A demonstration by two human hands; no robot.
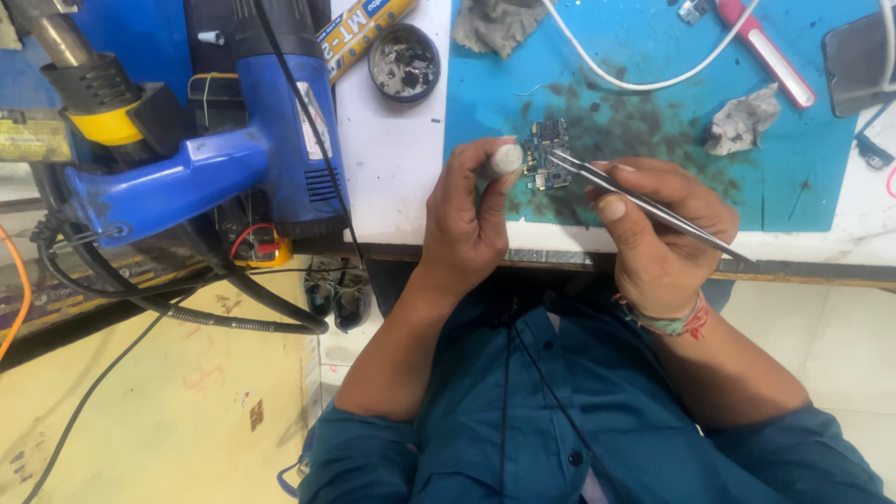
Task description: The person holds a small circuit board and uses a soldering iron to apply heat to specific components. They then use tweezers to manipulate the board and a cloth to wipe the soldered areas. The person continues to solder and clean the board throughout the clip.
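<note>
Circuit board (545, 154) lies on a blue mat (653, 121) on the tabletop (392, 159); left hand (471, 210) steadies it, grip pinched at its edge, right hand (658, 229) clamped on tweezers (644, 205) whose tips touch it; picking at a part, careful tip work seems needed

A small dark circuit board (544, 154) lay flat at upper centre; slim metal tweezers (644, 205) slanted across it.

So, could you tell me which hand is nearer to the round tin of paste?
Left. The left hand is just below the tin, by the circuit board; the right hand, holding tweezers, sits further right.
</note>
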